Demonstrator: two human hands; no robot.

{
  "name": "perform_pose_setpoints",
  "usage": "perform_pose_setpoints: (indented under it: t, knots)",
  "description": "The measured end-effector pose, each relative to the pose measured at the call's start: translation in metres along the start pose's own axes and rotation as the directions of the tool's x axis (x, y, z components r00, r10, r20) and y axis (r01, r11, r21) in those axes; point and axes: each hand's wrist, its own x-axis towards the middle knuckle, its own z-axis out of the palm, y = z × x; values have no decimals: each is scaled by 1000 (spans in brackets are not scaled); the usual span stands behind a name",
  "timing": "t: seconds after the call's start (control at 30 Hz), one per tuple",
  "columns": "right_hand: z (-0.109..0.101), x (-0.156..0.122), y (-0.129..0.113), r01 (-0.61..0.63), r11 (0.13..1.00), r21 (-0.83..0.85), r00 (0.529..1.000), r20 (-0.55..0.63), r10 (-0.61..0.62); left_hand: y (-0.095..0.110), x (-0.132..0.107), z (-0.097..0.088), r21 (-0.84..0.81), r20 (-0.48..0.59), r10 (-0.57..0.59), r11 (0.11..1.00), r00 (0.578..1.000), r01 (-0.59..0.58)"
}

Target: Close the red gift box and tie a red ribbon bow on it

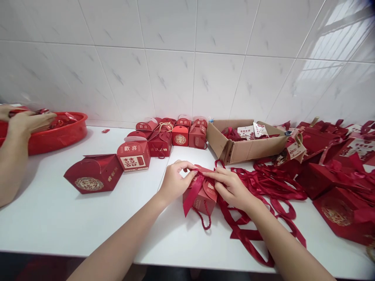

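A small red gift box (200,200) with a rope handle (205,224) hanging at its front stands on the white table before me. A dark red satin ribbon (193,194) crosses its top, with one tail hanging down the front. My left hand (175,180) pinches the ribbon at the top between thumb and fingers. From the other side, my right hand (233,186) grips the ribbon at the knot, index finger stretched over it and the other fingers curled. The fingertips partly hide the knot. More loose ribbon (263,183) lies tangled beside my right hand.
Several red boxes (159,142) line the tiled wall, with a larger box (93,173) nearer on the left. A cardboard carton (246,151) holds tags and ribbon. Finished-looking red boxes (336,210) crowd the right. Another person's hands (32,119) work over a red basin (63,134).
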Motion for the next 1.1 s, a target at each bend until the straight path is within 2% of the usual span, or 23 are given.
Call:
perform_pose_setpoints:
  t: [0.2,0.47,0.7,0.93,1.1]
  knots:
    - [-8,-3,-2,-15,1000,9,996,90,14,1,-1,-3,73,-17,59,996,998,-58]
    - [-9,-6,-4,26,995,-94,991,131,-13,3,0,-5,141,-38,50,989,998,-44]
    - [-8,-8,-6,70,988,-134,987,156,-49,1,2,-8,55,-25,-62,996,998,63]
    - [-8,-6,-7,97,994,-45,980,178,-87,2,3,-9,38,-30,-85,996,996,86]
    - [-7,-6,-6,127,991,-40,981,155,-120,1,3,-8,-4,-17,-118,993,993,118]
